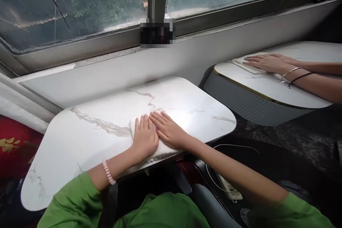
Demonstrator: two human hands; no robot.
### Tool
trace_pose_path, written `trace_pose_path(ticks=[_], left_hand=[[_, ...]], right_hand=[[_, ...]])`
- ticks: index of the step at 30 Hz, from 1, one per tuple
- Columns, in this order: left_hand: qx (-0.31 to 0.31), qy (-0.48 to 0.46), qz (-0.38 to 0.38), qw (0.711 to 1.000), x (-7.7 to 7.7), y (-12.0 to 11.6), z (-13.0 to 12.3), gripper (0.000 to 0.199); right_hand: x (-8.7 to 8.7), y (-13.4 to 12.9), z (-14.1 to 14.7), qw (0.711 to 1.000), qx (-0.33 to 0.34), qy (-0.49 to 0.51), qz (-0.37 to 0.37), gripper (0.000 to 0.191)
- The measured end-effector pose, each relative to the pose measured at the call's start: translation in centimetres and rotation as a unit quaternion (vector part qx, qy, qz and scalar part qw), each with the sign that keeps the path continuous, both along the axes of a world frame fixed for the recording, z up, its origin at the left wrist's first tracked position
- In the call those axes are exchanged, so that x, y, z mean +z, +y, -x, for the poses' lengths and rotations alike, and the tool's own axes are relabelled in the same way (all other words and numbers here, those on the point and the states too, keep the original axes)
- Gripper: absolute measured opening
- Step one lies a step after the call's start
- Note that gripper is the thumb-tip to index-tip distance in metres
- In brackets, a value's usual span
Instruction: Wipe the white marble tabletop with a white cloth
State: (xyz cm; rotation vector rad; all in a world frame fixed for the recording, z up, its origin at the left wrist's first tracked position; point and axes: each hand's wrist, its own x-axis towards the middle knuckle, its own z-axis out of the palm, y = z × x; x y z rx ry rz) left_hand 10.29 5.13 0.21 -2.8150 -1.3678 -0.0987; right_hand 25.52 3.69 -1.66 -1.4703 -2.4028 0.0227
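A folded white cloth [161, 149] lies on the white marbled tabletop [88, 142], near its front edge. My left hand [145, 137], with a pink coiled band on the wrist, rests flat on the cloth's left part. Beside it, my right hand [169, 130] lies flat on the cloth, its fingers pointing up and left. The two hands touch or nearly touch at the thumbs. Neither hand grips the cloth; the fingers of both are stretched out.
Another person's hands [267, 62] rest on a white cloth [242, 62] on a second marbled table [280, 92] at the right. Windows and a sill [107, 55] run behind. A power strip [231, 188] with a white cable is below right; red fabric [16, 146] is left.
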Motion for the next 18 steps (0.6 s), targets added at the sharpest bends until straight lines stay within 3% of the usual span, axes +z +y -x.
trace_pose_path(ticks=[4, 9, 13, 18], left_hand=[[-0.020, 0.000, 0.050, 0.999, 0.1, -2.2, -0.8, 0.060], [-0.016, -0.015, 0.098, 0.995, 0.4, -1.9, -2.7, 0.062], [-0.004, -0.036, 0.086, 0.996, 0.2, 0.4, -4.0, 0.060], [0.030, -0.063, 0.024, 0.997, -0.7, 5.7, -5.4, 0.057]], right_hand=[[-0.3, -2.7, -1.5, 1.000, 0.014, 0.001, -0.009, 0.056], [-0.8, -2.5, -3.3, 1.000, -0.016, -0.006, -0.009, 0.057], [-1.1, 0.3, -4.1, 0.999, -0.038, -0.008, -0.004, 0.055], [-0.9, 6.6, -4.8, 0.998, -0.057, -0.011, 0.020, 0.055]])
